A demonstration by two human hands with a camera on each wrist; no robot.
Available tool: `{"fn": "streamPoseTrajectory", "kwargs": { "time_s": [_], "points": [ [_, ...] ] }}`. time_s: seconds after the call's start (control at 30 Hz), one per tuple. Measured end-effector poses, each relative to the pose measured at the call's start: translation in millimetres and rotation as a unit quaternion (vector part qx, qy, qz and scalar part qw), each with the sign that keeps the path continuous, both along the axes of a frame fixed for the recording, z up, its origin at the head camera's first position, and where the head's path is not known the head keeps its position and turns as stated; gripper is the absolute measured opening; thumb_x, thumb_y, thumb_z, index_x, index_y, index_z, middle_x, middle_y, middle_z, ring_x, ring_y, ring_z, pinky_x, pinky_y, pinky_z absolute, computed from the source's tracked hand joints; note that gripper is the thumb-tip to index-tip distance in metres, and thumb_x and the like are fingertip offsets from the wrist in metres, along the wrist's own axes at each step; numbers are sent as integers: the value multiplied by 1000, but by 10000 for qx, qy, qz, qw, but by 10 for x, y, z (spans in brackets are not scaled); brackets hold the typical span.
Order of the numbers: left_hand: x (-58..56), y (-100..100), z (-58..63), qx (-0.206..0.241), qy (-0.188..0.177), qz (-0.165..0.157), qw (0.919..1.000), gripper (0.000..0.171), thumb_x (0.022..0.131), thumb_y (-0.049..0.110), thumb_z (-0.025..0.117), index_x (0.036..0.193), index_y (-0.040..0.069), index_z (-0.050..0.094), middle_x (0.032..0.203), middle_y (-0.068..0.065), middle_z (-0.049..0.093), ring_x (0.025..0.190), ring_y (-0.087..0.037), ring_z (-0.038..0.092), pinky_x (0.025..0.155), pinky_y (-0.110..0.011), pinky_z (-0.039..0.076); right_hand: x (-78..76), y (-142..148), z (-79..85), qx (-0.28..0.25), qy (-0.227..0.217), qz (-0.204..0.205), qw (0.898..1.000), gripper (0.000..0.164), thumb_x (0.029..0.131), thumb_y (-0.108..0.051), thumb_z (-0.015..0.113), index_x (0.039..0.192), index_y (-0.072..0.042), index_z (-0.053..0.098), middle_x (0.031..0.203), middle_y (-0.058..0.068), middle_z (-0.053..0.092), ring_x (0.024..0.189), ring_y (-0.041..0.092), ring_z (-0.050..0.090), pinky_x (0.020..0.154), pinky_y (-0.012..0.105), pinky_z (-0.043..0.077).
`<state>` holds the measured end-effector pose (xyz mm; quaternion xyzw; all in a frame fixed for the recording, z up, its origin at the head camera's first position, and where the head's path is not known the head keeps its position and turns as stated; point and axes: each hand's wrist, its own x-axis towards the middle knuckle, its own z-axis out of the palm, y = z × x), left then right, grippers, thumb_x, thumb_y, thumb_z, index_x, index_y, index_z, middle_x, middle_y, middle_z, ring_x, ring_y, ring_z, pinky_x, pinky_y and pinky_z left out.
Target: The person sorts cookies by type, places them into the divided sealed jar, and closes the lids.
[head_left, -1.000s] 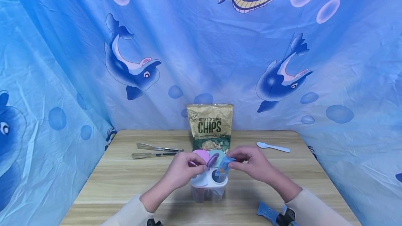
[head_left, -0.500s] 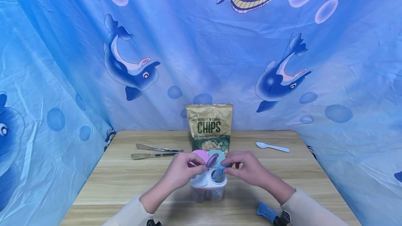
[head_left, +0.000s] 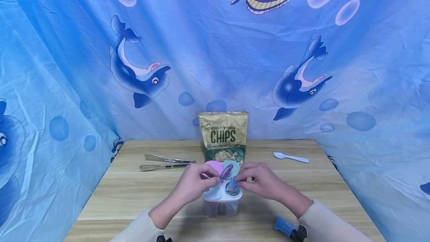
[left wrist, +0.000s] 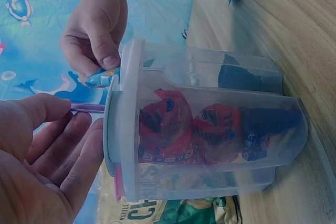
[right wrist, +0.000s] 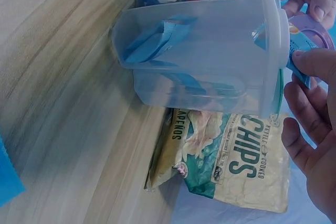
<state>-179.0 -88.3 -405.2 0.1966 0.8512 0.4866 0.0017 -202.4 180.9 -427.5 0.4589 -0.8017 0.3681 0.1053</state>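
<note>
A clear divided container with a white top stands upright at the middle of the table. My left hand pinches the purple flip lid and keeps it raised. Between thumb and fingers, my right hand pinches a small blue packet, whose lower end is inside the round opening under that lid. In the right wrist view, another blue packet lies in the compartment below. Red packets fill a neighbouring compartment in the left wrist view. A pink lid and a green lid are at the back.
A gold and green chips bag stands behind the container. Metal tongs lie at the left and a white spoon at the right. Near my right sleeve is a loose blue packet. A printed blue curtain surrounds the table.
My right hand has moved left and slightly down, bringing the blue packet from above the opening partly into it. My left hand stays on the purple lid.
</note>
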Motion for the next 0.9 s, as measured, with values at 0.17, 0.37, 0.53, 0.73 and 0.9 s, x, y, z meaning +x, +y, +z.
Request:
{"fn": "streamPoseTrajectory", "kwargs": {
  "time_s": [0.17, 0.37, 0.53, 0.73, 0.9],
  "points": [
    [-1, 3, -3, -18, 61, -16, 10000, 5, 86, 14, 80, 91, 15, 81, 85, 5, 76, 83, -18, 70, 68, -23, 60, 1, -9, 16, 345, 50, -106, 9993, 18, 87, -6, 80, 101, -17, 82, 93, -7, 73, 81, 0, 64, 61, 14, 53],
    [0, 10, -5, 53, 35, -43, 10000, 5, 86, 12, 79, 91, 13, 80, 85, 3, 76, 81, -18, 70, 64, -24, 60, 1, -33, 40, 775, 495, -297, 9953, 15, 86, -10, 82, 98, -18, 82, 92, -9, 72, 81, 0, 64, 68, 12, 52],
    [2, 7, 3, 124, -36, -50, 9999, 5, 86, 11, 79, 90, 12, 80, 85, 1, 75, 81, -20, 70, 60, -25, 60, 11, -75, 78, 1209, 867, -387, 9881, 13, 85, -13, 83, 95, -20, 82, 93, -10, 69, 83, 2, 64, 72, 14, 54],
    [-5, 7, 11, 28, 104, -21, 9999, 5, 84, 12, 80, 89, 13, 80, 84, 1, 76, 80, -19, 70, 63, -23, 59, 64, -172, 157, 1943, 1166, -433, 9730, 14, 86, -21, 83, 100, -24, 83, 97, -11, 62, 87, 4, 57, 72, 16, 51],
    [4, 6, 20, 0, 104, -48, 9999, 5, 85, 13, 80, 89, 13, 80, 84, 2, 76, 82, -17, 69, 67, -22, 59, 76, -176, 192, 2308, 817, -469, 9684, 18, 89, -31, 80, 106, -25, 81, 100, -15, 73, 92, 4, 64, 79, 22, 55]
  ]
}}
